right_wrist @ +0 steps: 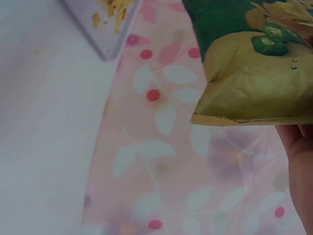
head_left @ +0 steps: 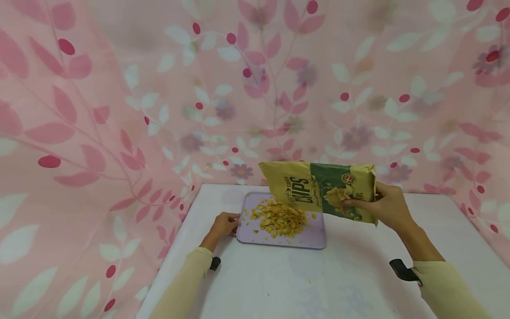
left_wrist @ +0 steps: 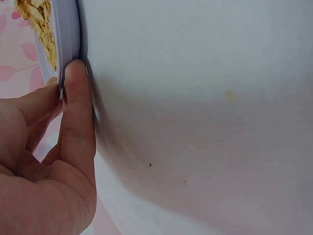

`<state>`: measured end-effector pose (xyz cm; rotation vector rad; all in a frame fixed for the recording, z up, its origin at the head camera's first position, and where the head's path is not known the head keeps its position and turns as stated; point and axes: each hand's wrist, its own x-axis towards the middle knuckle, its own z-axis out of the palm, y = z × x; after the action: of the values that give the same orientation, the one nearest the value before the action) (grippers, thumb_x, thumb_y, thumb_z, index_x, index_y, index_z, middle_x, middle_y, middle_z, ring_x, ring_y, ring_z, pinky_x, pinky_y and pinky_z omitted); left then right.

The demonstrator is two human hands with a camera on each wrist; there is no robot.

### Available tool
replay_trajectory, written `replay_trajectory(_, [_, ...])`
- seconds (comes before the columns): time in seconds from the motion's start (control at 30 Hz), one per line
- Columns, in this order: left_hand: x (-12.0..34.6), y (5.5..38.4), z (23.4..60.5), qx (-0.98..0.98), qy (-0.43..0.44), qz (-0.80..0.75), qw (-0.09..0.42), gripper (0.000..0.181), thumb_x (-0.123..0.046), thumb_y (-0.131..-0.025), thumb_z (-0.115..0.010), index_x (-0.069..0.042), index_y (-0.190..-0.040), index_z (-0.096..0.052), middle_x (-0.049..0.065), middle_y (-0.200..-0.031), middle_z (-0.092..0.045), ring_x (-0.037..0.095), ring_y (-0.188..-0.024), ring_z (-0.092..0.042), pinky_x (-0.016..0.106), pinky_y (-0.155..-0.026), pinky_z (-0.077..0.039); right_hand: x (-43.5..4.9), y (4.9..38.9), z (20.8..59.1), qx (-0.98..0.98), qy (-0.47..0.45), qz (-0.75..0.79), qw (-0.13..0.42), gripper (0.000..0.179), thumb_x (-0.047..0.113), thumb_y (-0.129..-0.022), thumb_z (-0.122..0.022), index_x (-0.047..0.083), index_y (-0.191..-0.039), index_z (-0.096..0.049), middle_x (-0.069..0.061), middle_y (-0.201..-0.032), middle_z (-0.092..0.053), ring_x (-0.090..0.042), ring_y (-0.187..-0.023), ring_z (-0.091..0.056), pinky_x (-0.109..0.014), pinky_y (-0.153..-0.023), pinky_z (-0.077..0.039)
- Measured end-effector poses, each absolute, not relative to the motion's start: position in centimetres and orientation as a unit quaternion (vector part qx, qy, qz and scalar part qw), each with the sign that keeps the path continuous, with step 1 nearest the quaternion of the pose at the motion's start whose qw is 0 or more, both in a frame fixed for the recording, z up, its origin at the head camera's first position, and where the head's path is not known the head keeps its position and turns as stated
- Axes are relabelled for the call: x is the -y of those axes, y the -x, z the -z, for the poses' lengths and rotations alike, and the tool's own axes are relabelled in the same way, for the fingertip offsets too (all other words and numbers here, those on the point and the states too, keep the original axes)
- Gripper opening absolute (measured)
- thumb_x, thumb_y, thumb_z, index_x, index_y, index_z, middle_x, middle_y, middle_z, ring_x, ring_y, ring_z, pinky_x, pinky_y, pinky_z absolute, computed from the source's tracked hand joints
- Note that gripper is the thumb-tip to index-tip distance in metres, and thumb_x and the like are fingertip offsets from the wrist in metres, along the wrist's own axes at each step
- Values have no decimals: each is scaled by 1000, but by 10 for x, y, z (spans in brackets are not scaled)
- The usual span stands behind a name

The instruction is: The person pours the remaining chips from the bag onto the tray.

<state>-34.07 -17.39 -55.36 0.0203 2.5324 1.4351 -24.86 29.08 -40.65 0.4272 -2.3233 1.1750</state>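
A green and yellow chips bag [head_left: 296,184] is held on its side by my right hand [head_left: 392,207], which grips its right end with the thumb on the front. The bag's left end hangs over the lilac tray [head_left: 314,239], above a heap of chips [head_left: 280,221]. At the tray's left edge, my left hand [head_left: 224,224] pinches the rim [left_wrist: 69,34] between thumb and fingers. In the right wrist view the bag's sealed end [right_wrist: 244,105] hides most of the right hand [right_wrist: 301,161].
A white table [head_left: 255,283] lies under the tray, with a few crumbs on its near part. Pink floral cloth [head_left: 279,88] hangs behind the table and along its left side. Dark straps [head_left: 404,270] are on both wrists.
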Motion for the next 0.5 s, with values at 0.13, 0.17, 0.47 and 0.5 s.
replay_trajectory(0.13, [172,341,553,-866,-5,-488,109,40,-3,-91,-67,-2,-131,-61,11,-89,-66,15,-67,-65,30,-57,-59,-291,244,404,850,-139,-448,239,41,7,-67,-90,3,-102,-72,-8,-83,-73,-4,-69,-68,-19,-58,-56])
replay_trajectory(0.17, [171,341,553,-867,-3,-486,107,40,-3,-91,-67,-2,-131,-61,11,-88,-66,15,-66,-65,29,-56,-59,-291,244,405,859,-137,-436,233,40,10,-67,-91,5,-103,-72,-8,-83,-73,-4,-69,-68,-19,-58,-55])
replay_trajectory(0.47, [172,342,555,-868,-6,-484,111,41,-3,-91,-67,0,-131,-60,11,-88,-67,15,-65,-65,30,-56,-59,-295,243,408,851,-139,-429,269,42,5,-64,-91,2,-101,-72,-8,-82,-73,3,-68,-66,-14,-57,-53])
replay_trajectory(0.5, [172,341,556,-868,-7,-484,112,41,-3,-91,-67,0,-131,-60,11,-88,-67,15,-66,-65,30,-56,-59,-296,243,408,849,-129,-433,276,42,4,-64,-92,2,-101,-73,-4,-81,-73,3,-68,-65,-14,-57,-53])
